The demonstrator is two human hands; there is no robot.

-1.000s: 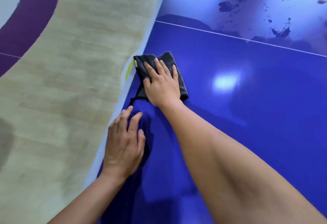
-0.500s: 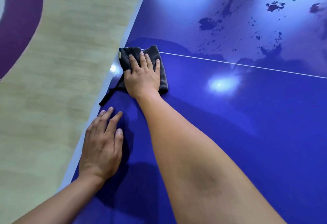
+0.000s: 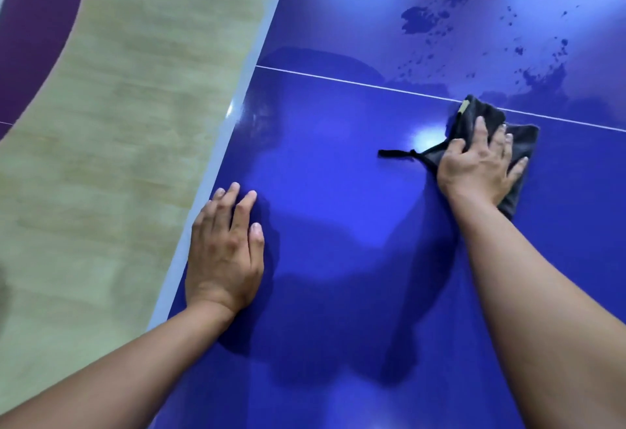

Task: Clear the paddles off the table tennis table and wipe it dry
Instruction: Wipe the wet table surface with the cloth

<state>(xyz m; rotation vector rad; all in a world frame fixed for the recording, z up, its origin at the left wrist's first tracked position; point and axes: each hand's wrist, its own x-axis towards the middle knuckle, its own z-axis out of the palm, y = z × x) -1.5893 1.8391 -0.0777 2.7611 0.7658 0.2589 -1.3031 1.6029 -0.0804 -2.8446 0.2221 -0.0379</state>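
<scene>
**A:** What takes up most of the view?

**B:** A glossy blue tabletop (image 3: 338,174) that fills the middle and right, with a pale strip (image 3: 216,164) running along its left edge. To the left of that is a light wood-look floor (image 3: 118,123) with a curved purple band (image 3: 37,38) in the far left corner.

**A:** Any markings on the blue surface?

**B:** A thin white line (image 3: 338,80) crosses it from the left edge toward the right. Beyond the line, at the upper right, there are dark wet patches (image 3: 420,20) and scattered droplets. The near side shows soft reflections of lights.

**A:** And the person?

**B:** Two bare forearms reach in from the bottom. The left hand (image 3: 223,252) lies palm down on the tabletop just inside the pale strip, with its fingers straight, relaxed and holding nothing. The right hand (image 3: 481,164) is well apart from it, further out and to the right.

**A:** What is the right hand doing?

**B:** It presses flat on a dark grey cloth (image 3: 521,144). Its fingers are spread and straight on top of the fabric, not curled round it.

**A:** Where exactly is the cloth?

**B:** It is on the tabletop under that palm, just on the near side of the white line, and its far corner reaches the line. The wet patches are close beyond it.

**A:** Any smaller details?

**B:** A thin black strap (image 3: 396,153) trails from the cloth to the left and lies flat on the blue. There is also a small yellowish tag (image 3: 463,107) at the cloth's far corner — too small to read.
</scene>
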